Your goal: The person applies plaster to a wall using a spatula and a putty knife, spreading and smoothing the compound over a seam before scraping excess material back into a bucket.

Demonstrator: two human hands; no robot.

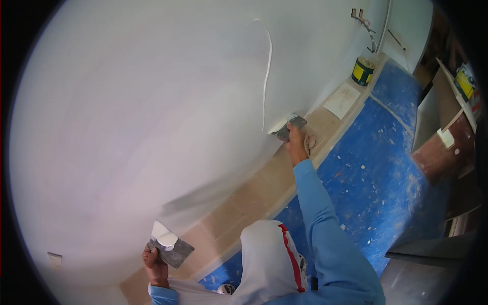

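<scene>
My left hand (152, 264) is closed round the edge of a dark, flat putty knife (182, 254). A mound of white putty (165, 239) sits on that blade. Farther up and to the right, my right hand (295, 142) grips a second wide, dark scraper (300, 121), with white putty along its left edge. The scraper is at the pale wall (152, 101), just below the lower end of a thin, raised white line of putty (268, 66). Whether its edge touches the wall, I cannot tell.
Tan covering (254, 185) runs along the wall's foot, beside a blue, white-spattered floor sheet (356, 188). A green and yellow can (363, 71) and a white panel (342, 100) lie along it. Wires (370, 30) stick out of the wall. Boards (447, 96) lean at the right.
</scene>
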